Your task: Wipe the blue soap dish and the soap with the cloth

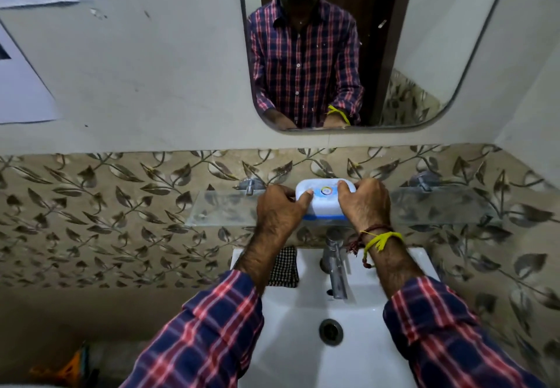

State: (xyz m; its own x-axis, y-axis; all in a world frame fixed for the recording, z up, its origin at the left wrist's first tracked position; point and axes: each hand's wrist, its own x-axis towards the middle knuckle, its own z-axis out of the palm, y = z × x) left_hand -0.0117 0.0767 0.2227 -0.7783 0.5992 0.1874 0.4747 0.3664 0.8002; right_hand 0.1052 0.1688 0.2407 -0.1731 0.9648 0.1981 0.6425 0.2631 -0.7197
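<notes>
The soap dish (324, 203) is a closed box with a white lid bearing a round sticker and a blue base. It rests on the glass shelf (224, 209) above the sink. My left hand (280, 206) grips its left end, thumb on the lid. At the right end my right hand (362, 203) holds it the same way. The soap is hidden inside the box. A black-and-white checked cloth (285, 268) lies on the sink's back left ledge, partly behind my left forearm.
A chrome tap (335, 266) stands at the back of the white sink (303, 321), with the drain (331, 331) below it. A mirror (424, 39) hangs on the wall above the shelf. Leaf-patterned tiles back the shelf. Orange items (71, 366) sit low at the left.
</notes>
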